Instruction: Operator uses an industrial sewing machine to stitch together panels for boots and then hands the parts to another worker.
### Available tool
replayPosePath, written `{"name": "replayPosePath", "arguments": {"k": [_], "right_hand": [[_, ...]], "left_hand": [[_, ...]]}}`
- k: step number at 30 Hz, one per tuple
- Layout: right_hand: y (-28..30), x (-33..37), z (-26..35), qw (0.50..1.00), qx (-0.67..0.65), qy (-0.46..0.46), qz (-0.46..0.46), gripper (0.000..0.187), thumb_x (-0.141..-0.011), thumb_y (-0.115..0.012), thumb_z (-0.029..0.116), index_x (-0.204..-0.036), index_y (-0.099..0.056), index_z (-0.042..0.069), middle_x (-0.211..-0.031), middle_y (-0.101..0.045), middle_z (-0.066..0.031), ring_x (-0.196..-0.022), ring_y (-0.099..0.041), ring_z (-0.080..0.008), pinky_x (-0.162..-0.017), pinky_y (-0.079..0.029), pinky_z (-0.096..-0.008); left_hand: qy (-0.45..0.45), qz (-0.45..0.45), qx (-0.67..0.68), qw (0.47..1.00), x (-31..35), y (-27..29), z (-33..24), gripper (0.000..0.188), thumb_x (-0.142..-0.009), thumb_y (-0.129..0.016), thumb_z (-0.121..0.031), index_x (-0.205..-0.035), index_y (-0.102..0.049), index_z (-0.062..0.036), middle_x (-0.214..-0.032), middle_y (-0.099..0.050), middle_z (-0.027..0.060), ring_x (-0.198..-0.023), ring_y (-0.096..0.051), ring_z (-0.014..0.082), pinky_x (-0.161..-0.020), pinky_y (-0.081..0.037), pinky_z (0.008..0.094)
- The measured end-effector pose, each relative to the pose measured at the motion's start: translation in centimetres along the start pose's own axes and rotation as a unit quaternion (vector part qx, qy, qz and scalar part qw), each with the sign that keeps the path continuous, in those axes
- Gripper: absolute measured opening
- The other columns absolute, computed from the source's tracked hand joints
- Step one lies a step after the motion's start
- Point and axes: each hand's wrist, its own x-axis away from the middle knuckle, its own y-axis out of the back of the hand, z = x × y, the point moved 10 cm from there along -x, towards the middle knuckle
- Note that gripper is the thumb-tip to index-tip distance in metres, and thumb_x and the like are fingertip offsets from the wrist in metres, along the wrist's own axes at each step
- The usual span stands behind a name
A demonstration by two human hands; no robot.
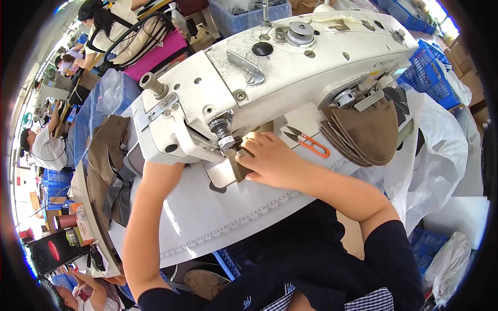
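A white sewing machine (290,62) spans the middle of the view. My right hand (267,158) is at its needle area, fingers bent and pressed together on a brown material piece (240,170), which shows only in part beneath them. A ring is on one finger. My left forearm (150,217) reaches up under the machine's head, which hides the left hand and its fingers. To the right of my right hand lie orange-handled thread snips (308,142). Beyond them, a stack of curved brown pieces (368,132) rests against the machine's base.
A printed ruler (233,225) runs along the white table's near edge. Brown and dark pieces (106,160) hang over its left side. Clear plastic sheeting (436,155) drapes at the right, near a blue crate (430,72). Other people (49,142) sit at machines on the left.
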Motion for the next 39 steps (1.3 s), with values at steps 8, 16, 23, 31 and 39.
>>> {"name": "replayPosePath", "arguments": {"k": [8,16,23,31,39], "right_hand": [[-0.9,0.4,2.1,0.988,0.088,0.116,-0.047,0.025,-0.082,-0.059,0.019,-0.104,-0.062,0.007,-0.113,-0.062,-0.0102,-0.109,-0.055,-0.0251,-0.092,-0.043,-0.0382],[-0.7,0.2,2.3,0.981,0.114,0.154,-0.040,0.018,-0.077,-0.058,0.014,-0.091,-0.062,0.003,-0.097,-0.065,-0.0087,-0.096,-0.063,-0.0232,-0.075,-0.050,-0.0342],[2.8,-0.7,1.5,0.986,0.000,0.106,-0.132,0.023,-0.074,-0.065,0.013,-0.096,-0.065,0.008,-0.083,-0.065,-0.0011,-0.079,-0.066,-0.0191,-0.067,-0.053,-0.0329],[1.0,0.6,1.3,0.991,0.001,0.097,-0.090,0.023,-0.070,-0.067,0.010,-0.092,-0.067,0.011,-0.095,-0.065,0.0003,-0.087,-0.062,-0.0177,-0.074,-0.053,-0.0318],[1.0,0.6,1.5,0.997,-0.041,0.045,-0.051,0.027,-0.074,-0.069,0.018,-0.098,-0.062,0.008,-0.114,-0.060,-0.0063,-0.100,-0.057,-0.0249,-0.094,-0.046,-0.0415]], "left_hand": [[-0.181,-0.012,-0.162,0.970,6.0,-4.0,-9.5,0.038,-0.075,-0.058,-0.015,-0.111,-0.065,-0.0063,-0.118,-0.065,0.0102,-0.103,-0.062,0.0233,-0.098,-0.046,0.0378],[-0.184,0.007,-0.080,0.980,5.2,-3.3,-9.9,0.038,-0.077,-0.056,-0.014,-0.114,-0.064,-0.0089,-0.123,-0.063,0.0092,-0.110,-0.059,0.0221,-0.101,-0.043,0.0390],[-0.174,-0.015,-0.107,0.979,3.7,-3.7,-9.3,0.034,-0.076,-0.057,-0.013,-0.109,-0.065,-0.0096,-0.120,-0.064,0.0066,-0.110,-0.059,0.0205,-0.100,-0.042,0.0382],[-0.183,-0.026,-0.106,0.977,3.1,-3.5,-8.0,0.038,-0.076,-0.058,-0.017,-0.114,-0.065,-0.0118,-0.121,-0.062,0.0040,-0.112,-0.056,0.0176,-0.095,-0.042,0.0339],[-0.120,0.012,0.015,0.993,3.4,-3.1,-9.0,0.041,-0.075,-0.069,-0.020,-0.113,-0.064,-0.0048,-0.126,-0.061,0.0110,-0.115,-0.056,0.0265,-0.105,-0.037,0.0444]]}}
